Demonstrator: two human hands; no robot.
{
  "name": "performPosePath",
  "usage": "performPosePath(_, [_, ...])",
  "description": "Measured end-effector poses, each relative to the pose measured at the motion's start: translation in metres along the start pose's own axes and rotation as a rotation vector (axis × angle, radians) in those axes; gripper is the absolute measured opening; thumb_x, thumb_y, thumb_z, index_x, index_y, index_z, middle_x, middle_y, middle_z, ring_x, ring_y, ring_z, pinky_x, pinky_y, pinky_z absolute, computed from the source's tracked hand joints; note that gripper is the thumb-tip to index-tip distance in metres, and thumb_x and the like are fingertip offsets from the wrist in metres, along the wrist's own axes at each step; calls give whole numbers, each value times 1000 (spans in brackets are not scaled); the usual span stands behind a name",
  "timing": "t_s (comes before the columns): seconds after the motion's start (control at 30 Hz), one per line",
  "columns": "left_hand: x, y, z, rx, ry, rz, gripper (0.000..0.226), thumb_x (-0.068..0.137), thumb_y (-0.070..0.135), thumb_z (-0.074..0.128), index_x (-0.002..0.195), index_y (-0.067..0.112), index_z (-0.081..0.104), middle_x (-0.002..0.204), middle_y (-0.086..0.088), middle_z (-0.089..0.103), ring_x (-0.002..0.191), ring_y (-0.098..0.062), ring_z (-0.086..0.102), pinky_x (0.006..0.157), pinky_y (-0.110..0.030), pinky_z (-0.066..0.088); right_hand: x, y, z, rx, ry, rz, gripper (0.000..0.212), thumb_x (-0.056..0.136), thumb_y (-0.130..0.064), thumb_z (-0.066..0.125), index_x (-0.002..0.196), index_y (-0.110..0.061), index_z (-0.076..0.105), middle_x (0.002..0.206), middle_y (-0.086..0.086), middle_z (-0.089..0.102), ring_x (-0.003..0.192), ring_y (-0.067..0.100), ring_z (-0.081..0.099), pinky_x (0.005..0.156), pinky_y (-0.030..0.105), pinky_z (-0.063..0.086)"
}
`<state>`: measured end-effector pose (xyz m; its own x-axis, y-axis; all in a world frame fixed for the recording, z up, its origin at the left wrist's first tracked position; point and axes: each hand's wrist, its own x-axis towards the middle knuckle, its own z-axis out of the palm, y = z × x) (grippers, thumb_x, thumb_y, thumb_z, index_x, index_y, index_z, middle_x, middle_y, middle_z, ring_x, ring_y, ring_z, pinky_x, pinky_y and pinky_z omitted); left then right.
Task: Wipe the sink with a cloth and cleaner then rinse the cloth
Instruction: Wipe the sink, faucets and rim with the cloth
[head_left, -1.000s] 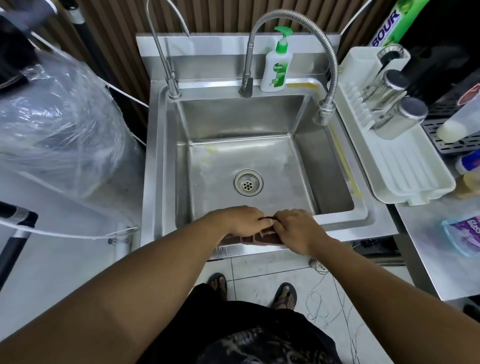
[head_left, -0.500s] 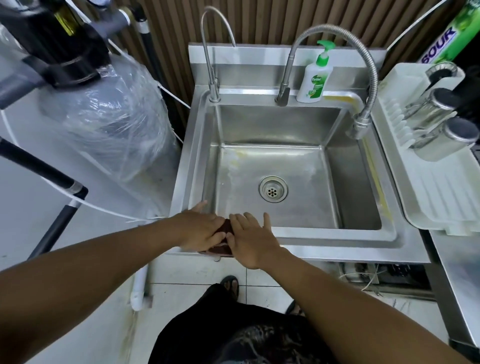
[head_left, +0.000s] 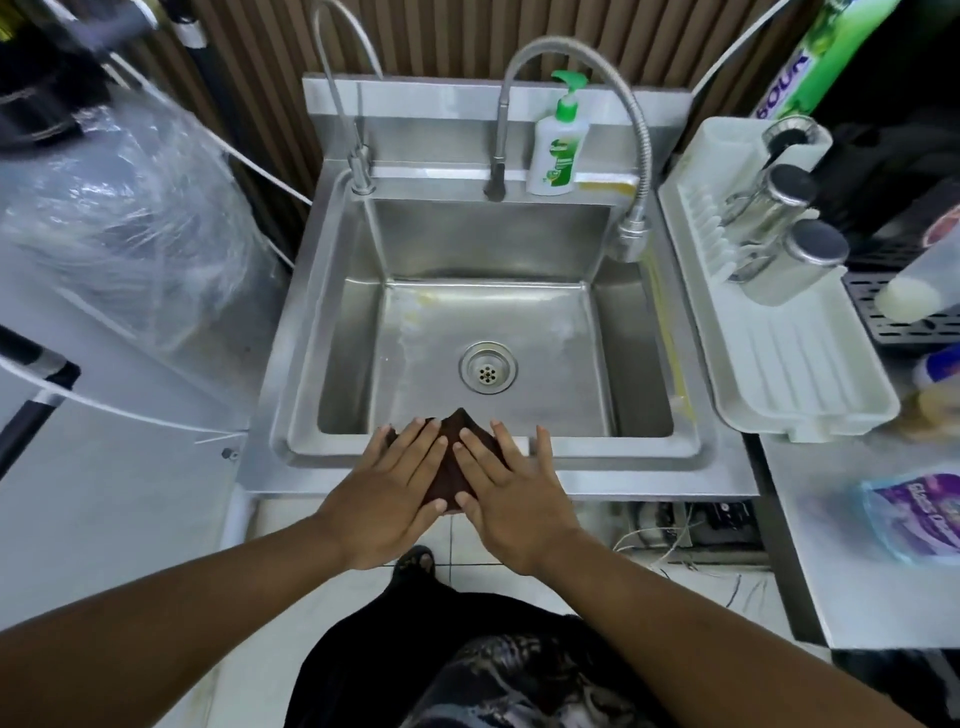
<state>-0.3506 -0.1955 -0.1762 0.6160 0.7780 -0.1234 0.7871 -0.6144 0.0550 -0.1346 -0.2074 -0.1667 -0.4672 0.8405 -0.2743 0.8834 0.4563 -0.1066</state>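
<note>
1. The hands are going from gripping to flattening: a second ago both were curled round the cloth (head_left: 451, 457) at the front rim of the sink (head_left: 623, 452). Now the left hand (head_left: 387, 493) and right hand (head_left: 511, 488) are lying side by side on it, palms down.
2. The fingers (head_left: 421, 436) of both hands are straight and slightly spread, pressing the dark brown cloth against the rim and pinching nothing. One corner is poking forward over the basin edge.
3. This is probably folding or smoothing the cloth into a pad, so wiping seems about to begin. Yellowish marks (head_left: 423, 299) are showing at the back left of the basin floor.
4. No cleaner is visibly going on the cloth. A green-capped pump bottle (head_left: 558, 150) is standing on the back ledge and may be serving that purpose.
5. The flexible faucet (head_left: 631, 228) is hanging over the right rear corner and could be getting in the way there. No water is running.
6. A white drying rack (head_left: 795, 364) holding steel cups (head_left: 800, 260) is sitting just right of the sink, and a purple pouch (head_left: 914, 509) is lying on the counter (head_left: 831, 571).
</note>
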Motion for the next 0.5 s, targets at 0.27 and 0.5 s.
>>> performPosePath(0.27, [105, 118, -7, -78, -81, 98, 91, 96, 70, 22, 159, 6, 12, 168, -14, 5, 156, -27, -4, 123, -48, -11, -84, 106, 8, -30, 52, 245, 63, 101, -49, 26, 148, -14, 48, 156, 1, 43, 148, 36, 30, 113, 67, 9])
performPosePath(0.5, [174, 190, -18, -44, -182, 211, 102, 91, 76, 27, 160, 6, -1, 168, -13, -9, 154, -26, -15, 122, -49, -16, -134, 164, 13, -67, 64, 452, 61, 99, -44, 31, 144, -9, 53, 151, 6, 50, 145, 38, 35, 111, 64, 13])
